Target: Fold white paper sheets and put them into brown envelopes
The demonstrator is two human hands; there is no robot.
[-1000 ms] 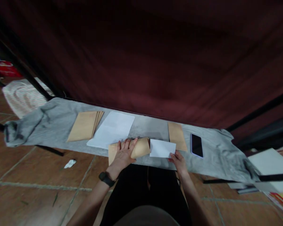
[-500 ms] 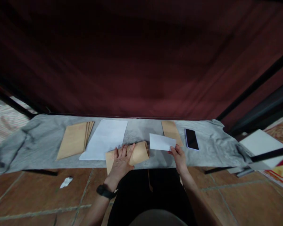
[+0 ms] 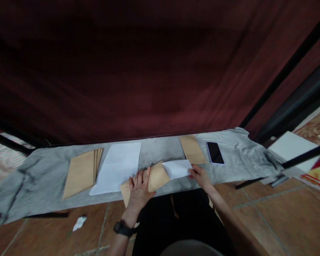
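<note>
A brown paper envelope (image 3: 157, 176) lies at the front edge of the cloth, its mouth bulging open toward the right. My left hand (image 3: 140, 186) presses down across it with the fingers spread. Between the thumb and fingers of my right hand (image 3: 199, 175) is the right end of a folded white paper (image 3: 177, 168). The paper's left end sits inside the envelope's mouth, and how deep it goes is hidden. Just beyond my right hand another brown envelope (image 3: 193, 150) lies flat.
Grey cloth (image 3: 160, 145) covers the narrow bench. White sheets (image 3: 118, 167) and a fanned stack of brown envelopes (image 3: 80, 172) lie to the left. A phone (image 3: 215, 153) rests on the right. A dark red curtain (image 3: 149, 89) hangs behind; a crumpled tissue (image 3: 79, 223) is on the tiled floor.
My right hand has moved left with the white paper, whose end has gone from outside the envelope into its mouth. My left hand stays on the envelope. The camera view has shifted and tilted.
</note>
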